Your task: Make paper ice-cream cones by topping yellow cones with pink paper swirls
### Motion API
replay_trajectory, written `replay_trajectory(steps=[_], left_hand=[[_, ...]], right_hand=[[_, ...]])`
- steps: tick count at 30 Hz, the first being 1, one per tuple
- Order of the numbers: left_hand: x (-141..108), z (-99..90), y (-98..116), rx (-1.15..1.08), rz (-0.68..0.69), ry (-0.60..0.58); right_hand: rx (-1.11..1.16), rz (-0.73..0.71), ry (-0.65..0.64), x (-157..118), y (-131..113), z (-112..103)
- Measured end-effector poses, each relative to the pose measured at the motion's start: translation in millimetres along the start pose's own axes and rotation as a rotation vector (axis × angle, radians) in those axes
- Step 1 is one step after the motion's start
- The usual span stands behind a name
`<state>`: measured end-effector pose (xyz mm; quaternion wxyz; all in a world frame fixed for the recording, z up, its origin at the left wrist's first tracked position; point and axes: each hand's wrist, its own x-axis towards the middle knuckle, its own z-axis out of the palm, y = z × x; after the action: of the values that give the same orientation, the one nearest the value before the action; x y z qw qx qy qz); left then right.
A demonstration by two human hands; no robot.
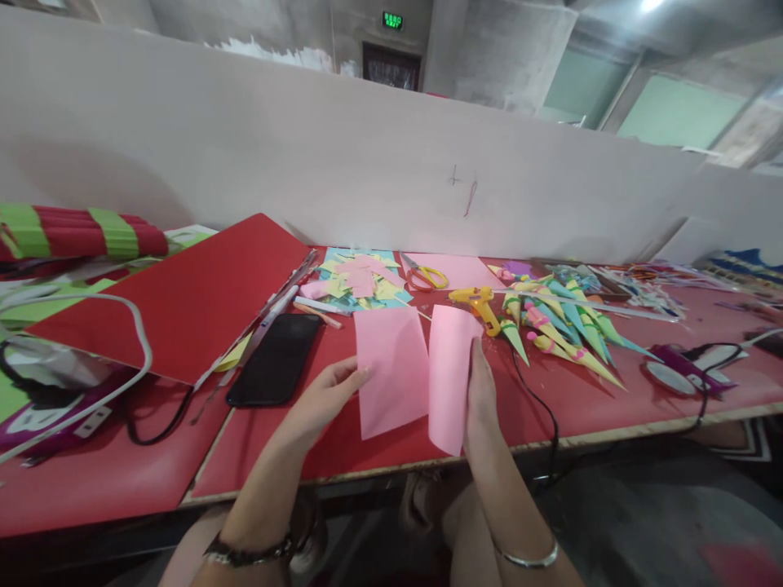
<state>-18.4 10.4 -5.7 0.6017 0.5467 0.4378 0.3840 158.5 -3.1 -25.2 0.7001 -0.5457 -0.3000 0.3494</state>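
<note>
A flat pink sheet [391, 371] is pinched at its left edge between the thumb and fingers of my left hand [333, 393]. To its right, my right hand [482, 391] is closed on a curved pink paper [449, 379], whose surface bends round towards the palm; most of those fingers are hidden behind it. Both papers are close together above the red table [342, 444], near its front edge. Just behind the curved paper lies a yellow glue gun [480, 306].
A black phone [275, 359] and a large red board [189, 302] lie to the left. Scissors [428, 277] and paper scraps [364, 277] are at the back. Colourful paper cones [568, 326] lie right, beside a black cable [538, 397]. A white partition [367, 163] stands behind.
</note>
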Motion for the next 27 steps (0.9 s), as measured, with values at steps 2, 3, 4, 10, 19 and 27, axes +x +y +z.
replay_trajectory(steps=[2, 3, 4, 10, 19, 27], left_hand=[[1, 2.4, -2, 0.093, 0.012, 0.145], [2, 2.5, -2, 0.165, 0.050, 0.219], [2, 1.9, -1, 0.247, 0.108, 0.292], [-4, -7.1, 10, 0.563, 0.330, 0.526], [-5, -20.7, 8, 0.334, 0.301, 0.688], [-4, -28.2, 6, 0.437, 0.318, 0.683]], right_hand=[[0.084, 0.114, 0.015, -1, 0, 2], [0.118, 0.146, 0.019, -2, 1, 4], [0.146, 0.159, 0.026, -2, 2, 5], [0.088, 0.113, -0.008, -6, 12, 7], [-0.151, 0.021, -0.331, -8, 2, 6], [-0.214, -0.196, -0.155, -2, -3, 0]])
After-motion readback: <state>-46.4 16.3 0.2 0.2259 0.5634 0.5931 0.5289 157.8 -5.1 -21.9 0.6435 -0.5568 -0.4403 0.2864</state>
